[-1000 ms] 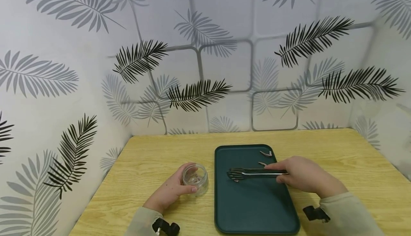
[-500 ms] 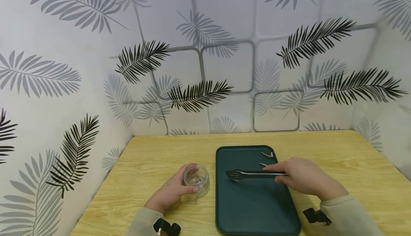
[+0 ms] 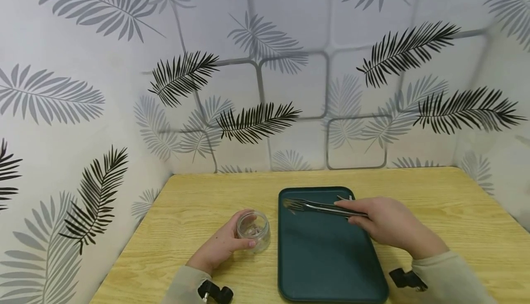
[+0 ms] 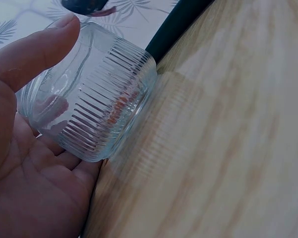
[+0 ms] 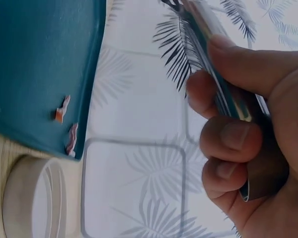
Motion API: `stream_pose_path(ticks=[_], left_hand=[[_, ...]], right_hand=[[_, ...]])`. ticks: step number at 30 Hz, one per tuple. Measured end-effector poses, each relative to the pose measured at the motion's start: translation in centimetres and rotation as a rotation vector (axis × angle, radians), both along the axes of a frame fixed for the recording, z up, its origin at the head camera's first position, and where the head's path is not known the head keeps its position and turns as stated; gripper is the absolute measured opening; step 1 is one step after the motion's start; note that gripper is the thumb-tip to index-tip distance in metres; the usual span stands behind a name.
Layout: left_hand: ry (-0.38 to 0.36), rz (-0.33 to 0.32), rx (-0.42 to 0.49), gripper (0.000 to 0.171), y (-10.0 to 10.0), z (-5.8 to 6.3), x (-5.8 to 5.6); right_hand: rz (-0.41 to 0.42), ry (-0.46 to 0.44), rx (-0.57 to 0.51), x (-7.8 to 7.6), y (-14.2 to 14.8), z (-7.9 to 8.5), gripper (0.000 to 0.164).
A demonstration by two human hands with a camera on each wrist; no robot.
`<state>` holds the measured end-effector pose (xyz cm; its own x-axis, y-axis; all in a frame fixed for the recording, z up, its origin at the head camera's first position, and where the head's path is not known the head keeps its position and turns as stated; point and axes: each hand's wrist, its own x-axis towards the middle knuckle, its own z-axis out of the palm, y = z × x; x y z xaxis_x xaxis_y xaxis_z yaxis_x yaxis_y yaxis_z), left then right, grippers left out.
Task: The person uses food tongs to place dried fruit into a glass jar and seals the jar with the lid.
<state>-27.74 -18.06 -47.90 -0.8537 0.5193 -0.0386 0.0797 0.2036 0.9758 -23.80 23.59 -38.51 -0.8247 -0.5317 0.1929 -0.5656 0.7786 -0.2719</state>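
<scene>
My left hand [image 3: 225, 244] holds a small clear glass jar [image 3: 253, 232], thumb on the near side and fingers behind it. The jar has ribbed sides and stands on the table beside the tray, with reddish bits [image 4: 120, 108] at its bottom. In my right hand [image 3: 391, 226] is a pair of metal tongs [image 3: 327, 209], gripped by the handle and held above the far part of the dark green tray [image 3: 331, 258]. A thin reddish strip [image 4: 108, 11] hangs at the tongs' tip in the left wrist view. Two small red-and-white strips [image 5: 63, 109] lie near the tray's far right corner.
The pale wood table [image 3: 207, 193] meets a leaf-patterned wall [image 3: 285, 83] at the back. A cream-coloured round object [image 5: 32, 198] stands beyond the tray in the right wrist view; my right hand hides that spot in the head view.
The tongs have risen and moved away toward the tray's far left, and the strip beneath their tip has come up with them. My left hand and the jar stay put.
</scene>
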Motion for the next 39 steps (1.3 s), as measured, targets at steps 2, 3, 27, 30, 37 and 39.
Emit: stream_pose_path(ticks=[2,3,27,30,37,39], left_hand=[[-0.003,0.001,0.001,0.078,0.0,0.0,0.0],[-0.003,0.001,0.002,0.078,0.0,0.0,0.0],[0.029,0.021,-0.016,0.081,0.0,0.2,0.3],[0.024,0.025,-0.025,0.083,0.0,0.2,0.3],[0.015,0.015,-0.014,0.081,0.1,0.2,0.2],[0.003,0.01,0.001,0.08,0.1,0.1,0.2]], right_hand=[[0.006,0.043,-0.011,0.2,-0.4,0.1,0.048],[0.011,0.058,-0.017,0.2,-0.6,0.1,0.048],[0.096,0.216,-0.104,1.4,-5.8,-1.6,0.052],[0.097,0.212,-0.11,1.5,-6.0,-1.7,0.053],[0.083,0.182,-0.126,1.6,-5.6,-1.5,0.054],[0.079,0.166,-0.126,1.5,-5.3,-1.5,0.054]])
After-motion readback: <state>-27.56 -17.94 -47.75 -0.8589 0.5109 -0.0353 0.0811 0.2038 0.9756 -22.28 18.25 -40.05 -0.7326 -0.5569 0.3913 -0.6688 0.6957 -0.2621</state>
